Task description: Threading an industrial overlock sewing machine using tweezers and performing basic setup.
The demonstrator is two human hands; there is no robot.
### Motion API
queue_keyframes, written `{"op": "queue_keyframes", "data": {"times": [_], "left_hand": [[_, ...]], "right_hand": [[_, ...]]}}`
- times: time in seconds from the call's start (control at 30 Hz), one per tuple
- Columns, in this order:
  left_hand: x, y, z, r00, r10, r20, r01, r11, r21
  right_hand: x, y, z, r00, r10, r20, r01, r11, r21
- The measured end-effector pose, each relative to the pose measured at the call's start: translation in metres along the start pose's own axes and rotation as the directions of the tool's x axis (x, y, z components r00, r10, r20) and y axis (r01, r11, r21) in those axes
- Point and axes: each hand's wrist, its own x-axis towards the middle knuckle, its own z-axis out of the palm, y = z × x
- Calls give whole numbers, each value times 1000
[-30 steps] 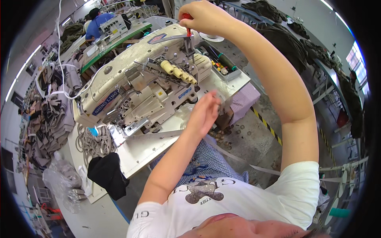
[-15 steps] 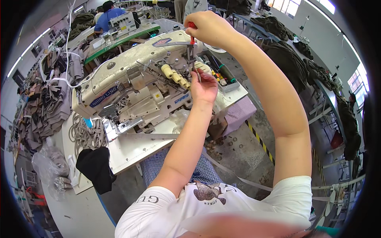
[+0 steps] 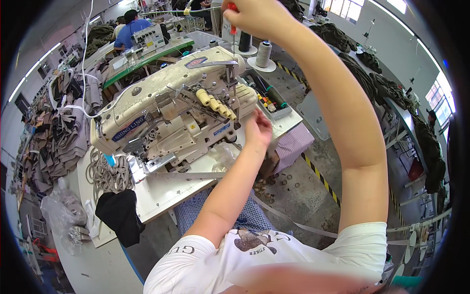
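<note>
My right hand (image 3: 257, 19), raised at the top of the view, is closed around the red handle of a screwdriver (image 3: 233, 28). Its thin shaft points down at the upright metal post on the right end of a cream industrial sewing machine (image 3: 147, 103). Lower down, beside the machine's right end, my left hand (image 3: 258, 130) has loosely curled, slightly blurred fingers with nothing visible in them. Several cream tension knobs (image 3: 215, 104) run across the machine's front. A flat metal lever (image 3: 215, 64) reaches over its top.
An open tool tray (image 3: 279, 110) sits at the table's right corner. Thread cones (image 3: 263, 54) stand behind. Coiled grey strips (image 3: 108, 171) and a black cloth (image 3: 119, 215) lie at the left front. Grey fabric is heaped at left (image 3: 63, 122). A co-worker in blue (image 3: 131, 30) sits farther back.
My left hand has come off the metal post and moved down toward the table. My right hand has lifted the screwdriver higher, exposing its shaft. The view has shifted slightly.
</note>
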Motion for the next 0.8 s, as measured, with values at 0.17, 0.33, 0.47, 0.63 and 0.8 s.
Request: {"op": "queue_keyframes", "data": {"times": [0.17,0.33,0.47,0.63,0.8], "left_hand": [[-51,-53,-85,968,-191,164,-141,125,982],[-113,-43,-129,841,-535,-74,-476,-799,367],[-128,-13,-151,673,-537,509,-736,-558,384],[-156,23,-82,709,-582,398,-696,-488,527],[-185,56,-31,805,-474,357,-569,-445,692]], "right_hand": [[-1,15,-16,986,-7,-166,3,1000,-25],[-23,54,41,980,186,-77,-171,971,168],[-26,57,84,941,336,46,-333,893,303],[-29,53,114,845,432,315,-522,795,309],[-28,51,117,798,468,379,-602,614,510]]}}
